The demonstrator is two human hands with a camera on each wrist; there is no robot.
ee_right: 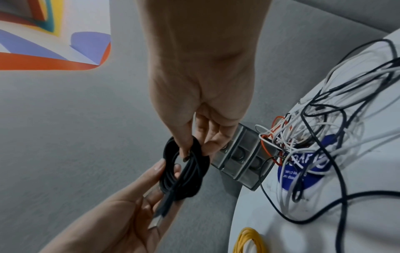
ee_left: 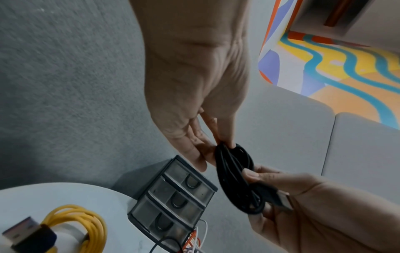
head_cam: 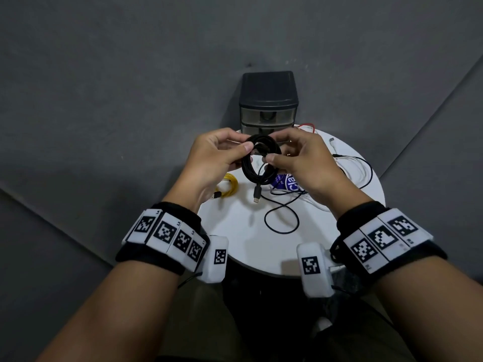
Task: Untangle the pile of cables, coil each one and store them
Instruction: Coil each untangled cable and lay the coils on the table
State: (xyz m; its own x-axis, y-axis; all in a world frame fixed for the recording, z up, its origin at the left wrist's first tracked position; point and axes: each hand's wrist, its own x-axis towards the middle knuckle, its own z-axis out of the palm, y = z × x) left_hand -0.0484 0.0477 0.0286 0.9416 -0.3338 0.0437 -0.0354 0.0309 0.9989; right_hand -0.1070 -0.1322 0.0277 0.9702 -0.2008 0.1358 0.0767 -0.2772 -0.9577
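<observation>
A black cable coil (head_cam: 258, 163) hangs in the air above the white round table (head_cam: 235, 231), held from both sides. My left hand (head_cam: 245, 150) pinches its left side between thumb and fingers; the left wrist view shows that left hand (ee_left: 223, 143) on the top of the coil (ee_left: 236, 179). My right hand (head_cam: 274, 155) pinches the right side, and in the right wrist view the right hand (ee_right: 190, 152) closes on the coil (ee_right: 184, 171). A small plug (head_cam: 256, 195) dangles below the coil. A flat metal plug (ee_left: 283, 200) sticks out between the palms.
A coiled yellow cable (head_cam: 230, 188) lies on the table's left part. A tangle of white, black and red cables (ee_right: 314, 137) covers the right part, over a blue sticker (head_cam: 287, 182). A dark drawer unit (head_cam: 269, 103) stands at the table's far edge, on grey floor.
</observation>
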